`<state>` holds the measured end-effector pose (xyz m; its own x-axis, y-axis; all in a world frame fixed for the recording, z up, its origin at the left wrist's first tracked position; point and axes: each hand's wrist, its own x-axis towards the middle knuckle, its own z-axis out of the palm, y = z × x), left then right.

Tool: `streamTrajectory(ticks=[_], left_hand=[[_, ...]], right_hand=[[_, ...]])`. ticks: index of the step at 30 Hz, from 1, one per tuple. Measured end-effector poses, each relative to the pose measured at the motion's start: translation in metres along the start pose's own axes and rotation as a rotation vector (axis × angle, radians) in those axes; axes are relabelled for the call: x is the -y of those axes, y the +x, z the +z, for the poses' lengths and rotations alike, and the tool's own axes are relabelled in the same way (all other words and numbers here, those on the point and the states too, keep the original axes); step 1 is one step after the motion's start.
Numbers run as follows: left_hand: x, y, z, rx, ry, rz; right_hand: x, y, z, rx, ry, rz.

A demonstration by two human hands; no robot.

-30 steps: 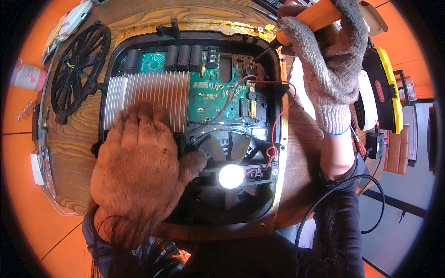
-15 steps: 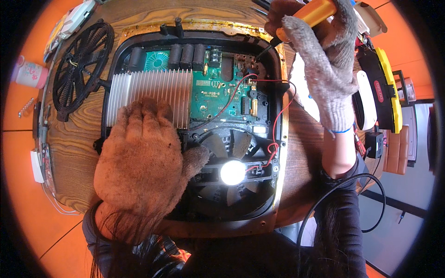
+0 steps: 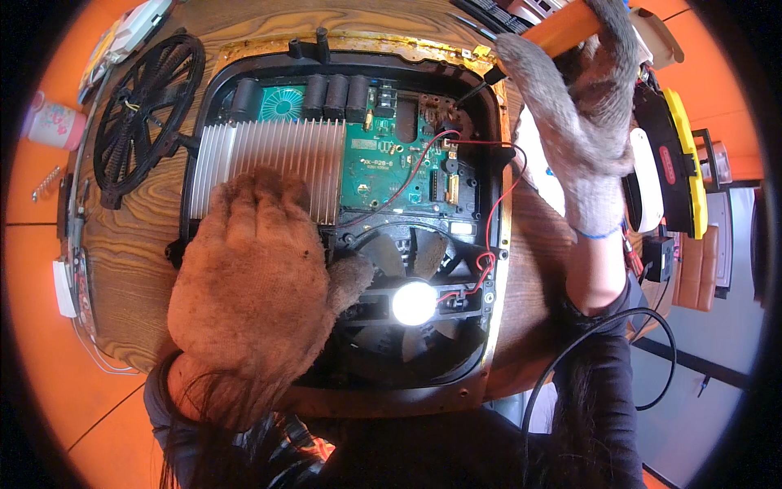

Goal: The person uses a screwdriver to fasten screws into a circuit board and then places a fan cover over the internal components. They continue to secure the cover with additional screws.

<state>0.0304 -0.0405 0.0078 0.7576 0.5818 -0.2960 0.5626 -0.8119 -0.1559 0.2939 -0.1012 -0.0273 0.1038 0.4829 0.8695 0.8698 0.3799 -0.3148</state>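
An opened black appliance housing [image 3: 358, 397] lies before me, holding a green circuit board [image 3: 381, 181], a silver finned heat sink [image 3: 269, 143] and a fan [image 3: 379, 341]. My left hand [image 3: 248, 285], in a dirty knitted glove, lies flat with its fingers stretched over the heat sink's lower part and its thumb toward the fan. My right hand [image 3: 574, 114], gloved too, grips the orange handle of a screwdriver [image 3: 562, 28] between thumb and fingers. The screwdriver's dark shaft slants down to the housing's upper right corner; what its tip touches is too small to tell.
Red wires [image 3: 498, 204] loop from the board to the fan. A round black grille [image 3: 147, 122] lies at left on the wooden table [image 3: 122, 277]. A yellow-and-black case [image 3: 683, 163] and a white oblong object [image 3: 646, 179] stand at right. A black cable [image 3: 674, 350] curves over my right sleeve.
The fingers of my right hand have shifted round the screwdriver handle, and the fingers once seen left of it no longer show there. My left hand stays on the heat sink.
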Motion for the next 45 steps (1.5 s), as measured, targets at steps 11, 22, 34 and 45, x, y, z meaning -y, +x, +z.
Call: streamTrajectory(ticks=[11,22,34,45], left_hand=[[0.002,0.0,-0.002,0.029,-0.005,0.019],[0.0,-0.001,-0.001,0.036,0.04,0.012],[0.0,0.0,-0.001,0.023,0.024,0.03],[-0.001,0.001,0.001,0.018,0.039,0.007]], right_hand=[[0.003,-0.005,0.007,0.037,0.176,0.065],[-0.004,0.0,-0.003,0.009,0.11,0.002],[0.002,-0.002,0.006,-0.03,0.36,0.163],[-0.006,0.009,-0.01,0.196,0.398,-0.028]])
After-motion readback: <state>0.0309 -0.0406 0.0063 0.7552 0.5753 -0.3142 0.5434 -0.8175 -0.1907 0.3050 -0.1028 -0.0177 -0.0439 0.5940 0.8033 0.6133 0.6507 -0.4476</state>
